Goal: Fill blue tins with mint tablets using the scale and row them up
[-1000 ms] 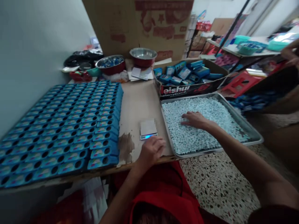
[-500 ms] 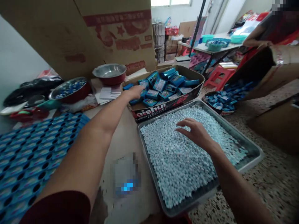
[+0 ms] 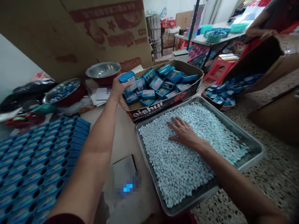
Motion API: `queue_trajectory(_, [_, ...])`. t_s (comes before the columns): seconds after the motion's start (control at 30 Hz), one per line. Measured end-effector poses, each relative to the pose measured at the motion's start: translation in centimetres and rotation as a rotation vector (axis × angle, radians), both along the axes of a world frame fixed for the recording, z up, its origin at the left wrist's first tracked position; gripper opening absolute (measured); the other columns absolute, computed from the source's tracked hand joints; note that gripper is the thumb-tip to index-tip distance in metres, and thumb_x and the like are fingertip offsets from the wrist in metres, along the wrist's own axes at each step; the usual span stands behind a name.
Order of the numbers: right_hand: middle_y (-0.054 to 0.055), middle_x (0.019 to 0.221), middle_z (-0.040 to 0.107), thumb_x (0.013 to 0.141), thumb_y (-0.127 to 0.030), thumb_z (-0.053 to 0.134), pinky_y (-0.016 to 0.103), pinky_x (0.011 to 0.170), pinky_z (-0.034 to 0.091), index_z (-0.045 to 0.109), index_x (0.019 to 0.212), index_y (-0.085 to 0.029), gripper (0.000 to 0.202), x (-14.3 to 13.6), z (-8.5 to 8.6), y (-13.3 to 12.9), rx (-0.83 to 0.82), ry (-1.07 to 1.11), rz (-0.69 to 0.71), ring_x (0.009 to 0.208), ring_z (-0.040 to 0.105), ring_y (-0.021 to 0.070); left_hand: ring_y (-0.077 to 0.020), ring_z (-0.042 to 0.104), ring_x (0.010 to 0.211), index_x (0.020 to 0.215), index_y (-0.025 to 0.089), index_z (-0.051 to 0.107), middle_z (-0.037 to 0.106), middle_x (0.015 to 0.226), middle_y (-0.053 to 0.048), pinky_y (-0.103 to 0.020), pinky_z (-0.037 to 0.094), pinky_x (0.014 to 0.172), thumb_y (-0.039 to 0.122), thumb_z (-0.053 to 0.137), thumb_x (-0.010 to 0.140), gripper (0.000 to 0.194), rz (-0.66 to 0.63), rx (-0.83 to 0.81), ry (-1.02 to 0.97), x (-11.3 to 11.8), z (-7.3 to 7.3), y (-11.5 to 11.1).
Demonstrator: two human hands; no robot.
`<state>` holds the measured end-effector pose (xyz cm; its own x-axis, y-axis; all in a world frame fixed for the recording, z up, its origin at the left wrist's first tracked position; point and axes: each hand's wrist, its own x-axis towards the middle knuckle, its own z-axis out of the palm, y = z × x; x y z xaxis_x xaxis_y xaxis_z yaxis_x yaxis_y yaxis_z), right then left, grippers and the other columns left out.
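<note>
My left hand [image 3: 119, 86] grips a small blue box [image 3: 128, 77] at the left end of an open carton [image 3: 146, 111]. Heaped inside that carton are several more blue boxes [image 3: 157, 83], some with printed white panels. My right hand [image 3: 183, 132] lies with fingers spread on a layer of pale blue pellets [image 3: 177, 165], seemingly holding none. A metal tray [image 3: 149, 177] contains the pellets. Down at the lower left stand rows of blue boxes [image 3: 44, 161] with dark round holes.
Behind my left arm are a steel bowl [image 3: 104, 70] and a bowl of blue packets [image 3: 64, 91]. A big cardboard sheet [image 3: 105, 37] rises at the back. On the right, a person [image 3: 268, 23] holds a tilted carton [image 3: 277, 71] above blue packets [image 3: 224, 95]. A phone-like object [image 3: 123, 169] lies on the table.
My left hand has taken hold of a blue box and drawn it left, raised at the carton's edge. My right hand has shifted slightly left and spread its fingers on the pellets.
</note>
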<state>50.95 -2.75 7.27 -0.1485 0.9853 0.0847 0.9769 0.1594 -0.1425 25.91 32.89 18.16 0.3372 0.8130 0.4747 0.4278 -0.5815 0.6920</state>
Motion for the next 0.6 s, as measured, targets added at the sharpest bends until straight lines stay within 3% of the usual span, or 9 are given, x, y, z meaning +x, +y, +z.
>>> queue_trajectory(0.07, [0.025, 0.181, 0.054, 0.112, -0.056, 0.077, 0.064, 0.127, 0.050, 0.064, 0.172, -0.022, 0.070, -0.6, 0.0, 0.4, -0.055, -0.030, 0.018, 0.162, 0.054, 0.0485, -0.0264, 0.080, 0.108, 0.121, 0.023, 0.079, 0.082, 0.110, -0.003, -0.041, 0.067, 0.108, 0.051, 0.090, 0.077, 0.053, -0.085, -0.032, -0.309, -1.4, 0.4, -4.8])
queue_trajectory(0.13, [0.024, 0.170, 0.063, 0.115, -0.055, 0.069, 0.060, 0.122, 0.051, 0.067, 0.168, -0.022, 0.062, -1.4, 0.5, 0.5, -0.107, -0.041, 0.033, 0.151, 0.061, 0.0459, -0.0249, 0.081, 0.103, 0.121, 0.025, 0.078, 0.083, 0.109, -0.002, -0.037, 0.069, 0.102, 0.056, 0.102, 0.069, 0.065, -0.169, -0.161, -0.655, -1.9, -0.6, -10.1])
queue_trajectory(0.2, [0.024, 0.156, 0.070, 0.116, -0.055, 0.066, 0.054, 0.116, 0.053, 0.069, 0.163, -0.019, 0.060, -2.1, 1.1, 0.5, -0.165, -0.014, 0.039, 0.140, 0.066, 0.0433, -0.0237, 0.081, 0.098, 0.117, 0.027, 0.077, 0.083, 0.107, -0.002, -0.034, 0.069, 0.094, 0.057, 0.109, 0.062, 0.071, -0.150, -0.341, -0.860, -1.7, -3.1, -15.4])
queue_trajectory(0.27, [0.024, 0.149, 0.072, 0.114, -0.053, 0.069, 0.051, 0.112, 0.055, 0.073, 0.156, -0.017, 0.056, -2.5, 1.6, 0.4, -0.214, 0.104, 0.003, 0.136, 0.069, 0.0425, -0.0230, 0.080, 0.095, 0.111, 0.025, 0.073, 0.082, 0.108, -0.003, -0.033, 0.068, 0.088, 0.057, 0.111, 0.058, 0.073, -0.057, -0.522, -0.880, -0.8, -6.3, -20.2])
queue_trajectory(0.37, [0.020, 0.130, 0.081, 0.099, -0.033, 0.087, 0.050, 0.115, 0.053, 0.083, 0.127, -0.016, 0.033, -2.2, 1.9, 0.6, -0.244, 0.431, -0.180, 0.131, 0.073, 0.0424, -0.0225, 0.076, 0.097, 0.106, 0.025, 0.066, 0.077, 0.106, -0.003, -0.033, 0.064, 0.086, 0.044, 0.110, 0.048, 0.076, 0.031, -0.681, -0.771, 0.4, -10.3, -25.3])
queue_trajectory(0.43, [0.016, 0.114, 0.083, 0.090, -0.024, 0.092, 0.046, 0.111, 0.055, 0.083, 0.109, -0.017, 0.023, -1.5, 2.1, 0.7, -0.227, 0.570, -0.301, 0.124, 0.076, 0.0389, -0.0222, 0.073, 0.098, 0.109, 0.025, 0.067, 0.073, 0.103, -0.001, -0.031, 0.061, 0.087, 0.033, 0.107, 0.042, 0.079, 0.000, -0.680, -0.664, 0.4, -11.2, -26.6])
queue_trajectory(0.5, [0.011, 0.100, 0.081, 0.092, -0.028, 0.091, 0.035, 0.089, 0.060, 0.079, 0.102, -0.018, 0.018, -0.6, 2.4, 0.7, -0.213, 0.780, -0.411, 0.103, 0.077, 0.0287, -0.0226, 0.070, 0.098, 0.117, 0.024, 0.072, 0.070, 0.099, 0.001, -0.031, 0.057, 0.087, 0.031, 0.104, 0.043, 0.081, -0.111, -0.595, -0.401, -0.3, -10.5, -26.2])
queue_trajectory(0.6, [0.007, 0.090, 0.076, 0.104, -0.034, 0.082, 0.018, 0.051, 0.044, 0.070, 0.097, -0.019, 0.020, 0.5, 3.2, 0.6, -0.243, 1.544, -0.572, 0.067, 0.063, 0.0127, -0.0243, 0.066, 0.096, 0.125, 0.025, 0.075, 0.068, 0.099, 0.001, -0.033, 0.053, 0.086, 0.036, 0.098, 0.053, 0.076, -0.329, -0.371, 0.220, -2.0, -7.6, -23.7])
